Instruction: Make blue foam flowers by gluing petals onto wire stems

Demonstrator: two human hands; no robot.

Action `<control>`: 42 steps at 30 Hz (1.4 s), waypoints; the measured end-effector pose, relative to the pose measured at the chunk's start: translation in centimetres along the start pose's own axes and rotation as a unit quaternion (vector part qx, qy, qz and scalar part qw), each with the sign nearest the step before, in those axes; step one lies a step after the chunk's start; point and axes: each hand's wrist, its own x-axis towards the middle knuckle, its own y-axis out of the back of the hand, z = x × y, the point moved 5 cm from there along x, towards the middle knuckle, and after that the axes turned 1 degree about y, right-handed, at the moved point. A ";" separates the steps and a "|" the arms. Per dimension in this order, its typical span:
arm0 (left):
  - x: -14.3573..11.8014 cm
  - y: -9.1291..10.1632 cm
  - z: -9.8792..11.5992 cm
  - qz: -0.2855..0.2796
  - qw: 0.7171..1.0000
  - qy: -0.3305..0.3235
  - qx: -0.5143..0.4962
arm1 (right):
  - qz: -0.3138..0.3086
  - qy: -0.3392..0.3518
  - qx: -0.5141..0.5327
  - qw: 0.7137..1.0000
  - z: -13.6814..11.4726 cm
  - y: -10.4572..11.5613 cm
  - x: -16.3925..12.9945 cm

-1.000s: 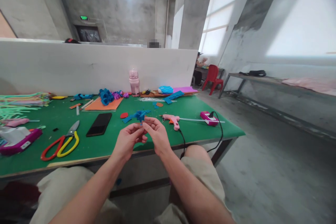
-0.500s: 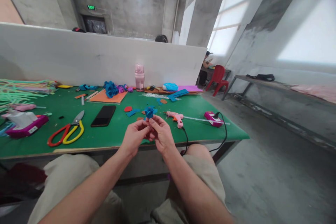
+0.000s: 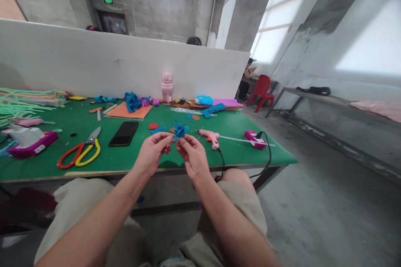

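Observation:
A small blue flower (image 3: 180, 130), seemingly of felt or foam sheet, is pinched between the thumb and fingers of my right hand (image 3: 194, 155). My left hand (image 3: 152, 150) is just beside it, its thumb pressed to its fingertips; whatever may be between them is too small to make out. A small gap separates the two hands above the table's front edge. Behind them lie blue scraps (image 3: 159, 129) and a red round piece (image 3: 153, 126). To the right, a pink hot glue gun (image 3: 210, 137) with a clear glue stick in its back lies on the green table (image 3: 238, 127).
Scissors (image 3: 84, 150) and a black phone (image 3: 124, 134) lie left. Behind are blue flowers (image 3: 133, 102) on an orange sheet (image 3: 120, 111), a pink bottle (image 3: 167, 88) and a white partition (image 3: 125, 62). A purple power strip (image 3: 255, 139) with a cable lies right.
My hands have drawn apart, the left moving off to the left from the flower, which stays in my right hand. A blue scrap now shows below the table's front edge.

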 end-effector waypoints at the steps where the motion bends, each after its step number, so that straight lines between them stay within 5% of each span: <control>1: 0.0 -0.1 -0.2 -0.006 1.000 0.011 -0.017 | -0.006 0.000 -0.009 1.000 0.0 -0.1 -0.1; 18: -0.3 -0.3 -0.3 0.007 0.999 0.005 -0.048 | -0.019 0.012 -0.023 0.999 0.2 -0.6 -0.6; 33: -0.4 -0.2 0.1 0.037 0.997 -0.054 0.041 | -0.016 -0.017 0.021 1.000 0.0 -0.7 -0.8; 42: -0.7 -0.5 0.9 0.048 0.990 -0.099 0.089 | -0.014 0.044 -0.054 0.997 -0.5 -0.6 -0.9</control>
